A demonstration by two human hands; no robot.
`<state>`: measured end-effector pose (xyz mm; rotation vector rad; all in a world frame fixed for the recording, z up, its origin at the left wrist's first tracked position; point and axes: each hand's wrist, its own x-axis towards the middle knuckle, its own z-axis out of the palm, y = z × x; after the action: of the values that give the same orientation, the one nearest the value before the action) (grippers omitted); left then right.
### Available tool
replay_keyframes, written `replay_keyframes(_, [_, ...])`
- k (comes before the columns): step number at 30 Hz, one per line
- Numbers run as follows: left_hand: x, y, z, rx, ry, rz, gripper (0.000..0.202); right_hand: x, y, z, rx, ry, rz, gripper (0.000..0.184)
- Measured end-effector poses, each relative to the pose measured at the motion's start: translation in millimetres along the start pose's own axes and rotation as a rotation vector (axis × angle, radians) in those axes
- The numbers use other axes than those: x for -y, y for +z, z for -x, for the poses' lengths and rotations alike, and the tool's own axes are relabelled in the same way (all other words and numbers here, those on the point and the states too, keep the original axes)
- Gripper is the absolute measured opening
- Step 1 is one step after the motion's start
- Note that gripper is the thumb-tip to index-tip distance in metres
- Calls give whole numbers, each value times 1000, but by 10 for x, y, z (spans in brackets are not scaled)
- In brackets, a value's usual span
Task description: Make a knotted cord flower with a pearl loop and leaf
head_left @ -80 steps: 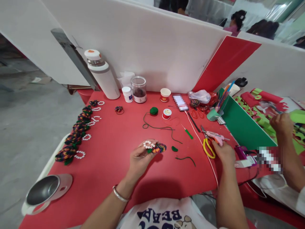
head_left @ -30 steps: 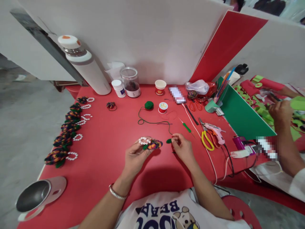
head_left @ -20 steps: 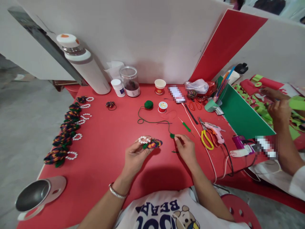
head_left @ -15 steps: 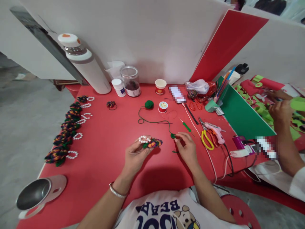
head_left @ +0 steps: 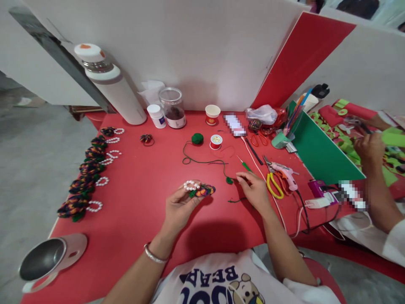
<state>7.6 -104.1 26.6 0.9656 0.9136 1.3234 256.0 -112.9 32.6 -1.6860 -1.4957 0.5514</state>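
Observation:
My left hand is closed around a multicoloured crocheted piece in orange, purple and green yarn, with a loop of white pearl beads above the fingers. My right hand hovers low over the table, thumb and forefinger slightly apart, nothing visible between them. Just left of its fingertips lies a small green crocheted bit, joined by a strand to the green yarn ball. Beyond those fingers is a green-handled crochet hook. A loose green yarn end lies below, partly near the wrist.
Finished-looking crocheted pieces with pearl loops line the left edge. A mug, tall flask, jar and thread spool stand about. Yellow-handled pliers, a pink glue gun and cables lie right. Another person's hand works beyond the green divider.
My right hand has let go of the small green crocheted bit and shifted right and slightly up, toward the crochet hook. My left hand keeps its hold, nearly still.

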Motion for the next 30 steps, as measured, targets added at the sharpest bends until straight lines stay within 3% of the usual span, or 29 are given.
replay_keyframes(3, [-12,0,0,1,-16,-15,22,-3,-55,-144,91,-70,65,17])
replay_keyframes(6, [-17,0,-6,-10,-7,5,22,27,-42,-206,101,3,84,19])
replay_keyframes(11, [-2,-11,-16,1,15,29,22,1,35,-157,104,44,238,40])
replay_keyframes(16, [15,-24,-18,23,28,24,22,-125,82,-27,58,19,167,21])
replay_keyframes(20, [32,-24,-16,31,46,20,22,-154,71,-27,35,-7,141,20])
replay_keyframes(23, [38,-22,-17,39,42,3,22,-126,52,-122,138,-68,196,17])
replay_keyframes(27, [32,-27,-25,20,25,-18,22,-89,44,-221,341,-118,350,29])
replay_keyframes(30, [27,-29,-25,-6,4,-20,21,-83,67,-195,341,-133,360,15])
